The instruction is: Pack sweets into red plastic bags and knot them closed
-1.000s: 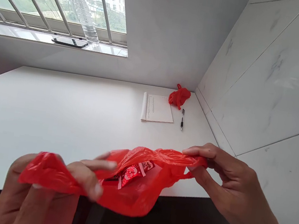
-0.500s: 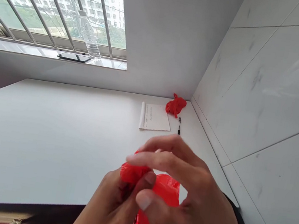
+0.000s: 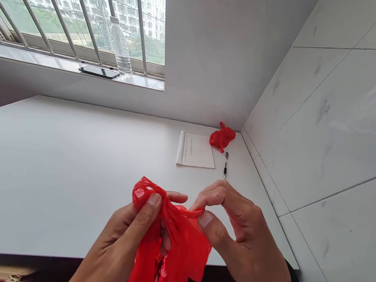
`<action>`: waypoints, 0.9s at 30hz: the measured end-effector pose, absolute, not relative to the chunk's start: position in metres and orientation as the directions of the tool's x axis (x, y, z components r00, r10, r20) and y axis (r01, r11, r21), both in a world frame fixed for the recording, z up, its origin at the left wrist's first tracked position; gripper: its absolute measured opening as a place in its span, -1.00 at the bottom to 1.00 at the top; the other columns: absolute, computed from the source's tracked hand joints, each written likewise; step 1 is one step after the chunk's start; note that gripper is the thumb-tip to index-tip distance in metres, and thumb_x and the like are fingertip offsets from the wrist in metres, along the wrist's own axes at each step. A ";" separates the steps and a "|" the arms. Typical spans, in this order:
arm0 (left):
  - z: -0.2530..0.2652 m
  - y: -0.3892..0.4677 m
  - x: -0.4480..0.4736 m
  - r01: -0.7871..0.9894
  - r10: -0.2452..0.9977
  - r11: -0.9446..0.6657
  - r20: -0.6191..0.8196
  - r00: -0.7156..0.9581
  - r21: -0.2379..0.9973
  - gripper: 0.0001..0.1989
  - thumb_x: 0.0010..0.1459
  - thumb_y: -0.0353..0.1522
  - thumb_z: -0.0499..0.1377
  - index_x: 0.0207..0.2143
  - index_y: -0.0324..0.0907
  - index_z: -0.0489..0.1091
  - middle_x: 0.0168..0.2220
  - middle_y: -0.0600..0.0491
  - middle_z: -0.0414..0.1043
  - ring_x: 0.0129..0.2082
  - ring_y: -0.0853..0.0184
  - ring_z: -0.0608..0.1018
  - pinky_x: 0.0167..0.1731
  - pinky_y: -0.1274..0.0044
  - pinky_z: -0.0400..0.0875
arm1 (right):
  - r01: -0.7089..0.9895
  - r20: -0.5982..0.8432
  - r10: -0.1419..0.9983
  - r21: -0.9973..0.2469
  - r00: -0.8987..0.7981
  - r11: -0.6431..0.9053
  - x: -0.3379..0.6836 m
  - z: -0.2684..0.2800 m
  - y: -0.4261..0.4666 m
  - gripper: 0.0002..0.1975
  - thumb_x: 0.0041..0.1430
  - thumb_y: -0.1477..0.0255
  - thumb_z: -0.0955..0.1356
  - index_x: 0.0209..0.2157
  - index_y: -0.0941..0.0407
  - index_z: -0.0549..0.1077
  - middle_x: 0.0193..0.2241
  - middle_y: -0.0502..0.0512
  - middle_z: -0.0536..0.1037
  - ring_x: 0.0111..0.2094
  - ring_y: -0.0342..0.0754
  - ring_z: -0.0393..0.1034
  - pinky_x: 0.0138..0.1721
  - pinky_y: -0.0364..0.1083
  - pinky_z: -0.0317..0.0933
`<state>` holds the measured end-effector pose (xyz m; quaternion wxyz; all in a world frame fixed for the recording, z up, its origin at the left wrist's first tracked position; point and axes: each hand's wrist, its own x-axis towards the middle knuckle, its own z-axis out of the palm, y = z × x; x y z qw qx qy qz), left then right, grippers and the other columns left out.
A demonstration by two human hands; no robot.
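A thin red plastic bag [image 3: 184, 249] hangs between my hands over the near edge of the white table. My left hand [image 3: 128, 231] is closed on its gathered top, the thumb pressing the bunched plastic. A rolled loop of the bag sticks out above that thumb. Between thumb and fingertips, my right hand [image 3: 234, 232] pinches a strip of the same bag and holds it out to the right. Something shiny shows in the opening low in the bag, but I cannot make out what it is.
On the white table [image 3: 63, 174], a notepad [image 3: 200, 151] lies toward the back, beside a crumpled red bag [image 3: 223, 137] and a black pen [image 3: 225, 169]. A tiled wall [image 3: 344, 136] bounds the right side. On the windowsill are a water bottle [image 3: 121, 51] and a dark flat device [image 3: 98, 71].
My right hand was hovering over the left one with fingers apart; now it pinches a strip of the bag. The hands have moved apart, and more of the bag shows between them.
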<state>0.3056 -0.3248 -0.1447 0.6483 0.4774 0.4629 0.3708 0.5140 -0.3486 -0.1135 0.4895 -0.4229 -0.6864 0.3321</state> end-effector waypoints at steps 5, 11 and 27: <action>-0.132 -0.323 0.312 -0.070 0.893 0.183 -0.136 0.429 0.981 -0.73 0.28 -0.03 0.20 -0.19 0.00 0.46 -0.28 0.12 0.47 -0.30 0.39 0.54 -0.26 0.63 0.52 | 0.265 0.380 0.907 -0.869 -0.181 0.417 0.508 -0.122 -0.354 -0.76 0.15 0.61 0.36 -0.26 -0.02 0.53 -0.04 -0.08 0.48 0.06 -0.10 0.38 0.09 -0.10 0.29; -0.125 -0.323 0.319 -0.003 0.923 0.077 -0.070 0.378 0.997 -0.74 0.33 -0.08 0.15 -0.28 -0.03 0.45 -0.28 0.12 0.41 -0.21 0.39 0.49 -0.16 0.68 0.46 | 0.233 0.385 0.910 -0.881 -0.154 0.412 0.507 -0.129 -0.352 -0.75 0.19 0.63 0.33 -0.24 -0.04 0.49 -0.05 -0.10 0.50 0.06 -0.11 0.39 0.13 -0.07 0.29; -0.149 -0.322 0.315 0.252 0.843 -0.456 0.323 0.431 0.854 -0.83 0.29 -0.51 0.07 -0.20 -0.04 0.31 -0.31 0.12 0.41 -0.37 0.41 0.44 -0.38 0.58 0.37 | 0.203 0.177 0.935 -0.948 -0.307 0.246 0.507 -0.155 -0.328 -0.61 0.51 0.16 0.19 0.24 -0.08 0.37 0.06 0.08 0.51 -0.02 -0.04 0.44 0.05 0.00 0.32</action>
